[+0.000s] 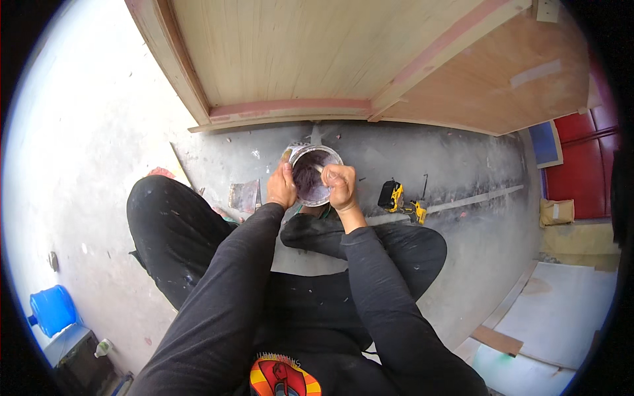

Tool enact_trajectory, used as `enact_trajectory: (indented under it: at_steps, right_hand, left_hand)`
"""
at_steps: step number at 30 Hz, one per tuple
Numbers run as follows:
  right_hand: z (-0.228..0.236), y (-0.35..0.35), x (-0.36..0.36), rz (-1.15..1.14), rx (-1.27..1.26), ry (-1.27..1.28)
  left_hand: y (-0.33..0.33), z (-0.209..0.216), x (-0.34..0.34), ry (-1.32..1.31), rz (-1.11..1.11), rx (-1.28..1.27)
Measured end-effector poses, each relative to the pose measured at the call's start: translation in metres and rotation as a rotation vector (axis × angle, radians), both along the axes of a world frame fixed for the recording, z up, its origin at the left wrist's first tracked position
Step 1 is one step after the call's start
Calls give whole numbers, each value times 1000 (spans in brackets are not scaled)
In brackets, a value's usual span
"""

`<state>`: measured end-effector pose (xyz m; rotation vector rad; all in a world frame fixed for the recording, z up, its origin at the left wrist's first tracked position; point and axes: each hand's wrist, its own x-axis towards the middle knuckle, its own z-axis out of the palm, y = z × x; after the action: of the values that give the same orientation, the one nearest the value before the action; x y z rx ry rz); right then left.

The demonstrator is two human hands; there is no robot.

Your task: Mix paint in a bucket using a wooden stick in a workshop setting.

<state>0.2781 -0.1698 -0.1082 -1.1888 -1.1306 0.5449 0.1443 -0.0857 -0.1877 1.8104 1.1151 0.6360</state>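
Note:
A round can [317, 150] with a whitish, smeared rim is tilted so that its mouth faces me. Purplish-grey paste [307, 177] coats its inside. My left hand [282, 186] is wrapped round the can's left side, thumb near the rim. At the right rim, my right hand [339, 187] is closed in a fist round a pale, stick-like tool [319, 169]. The tool's end reaches into the can; its exact kind is hidden by my fingers. Beneath the can, part of my foot and my crossed legs show on the floor.
Wooden panelling [284, 59] with pinkish strips stands just beyond the can. A yellow and black cordless drill [404, 200] lies to the right. Left of my hand is a smeared flat sheet [245, 197]. Boards [555, 303] lie at far right, a blue water jug [53, 310] at far left.

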Motion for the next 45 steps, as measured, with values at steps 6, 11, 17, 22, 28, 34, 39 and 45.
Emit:
enact_trajectory:
  at_steps: [6,11,17,22,28,34,39,45]
  right_hand:
    - [9,-15,-11,-35,-73,264]
    - [26,2,-25,76,-37,-93]
    - [10,2,-30,236,-106,-492]
    - [-1,-16,-37,74,-226,-327]
    - [14,-18,-21,-56,91,420]
    - [13,-1,-21,3,46,91]
    - [-1,-15,-20,-80,-34,105]
    - [40,1,-30,-88,114,137]
  left_hand:
    - [-9,6,3,-65,71,88]
    - [-7,1,2,-106,93,103]
    - [-2,3,2,12,-16,-80]
    - [-8,4,4,-106,20,22]
    - [-8,12,1,-81,19,-50]
    - [-6,5,2,-101,18,8]
    - [-4,6,5,-74,-11,-77]
    - [-3,1,-10,-73,-2,-73]
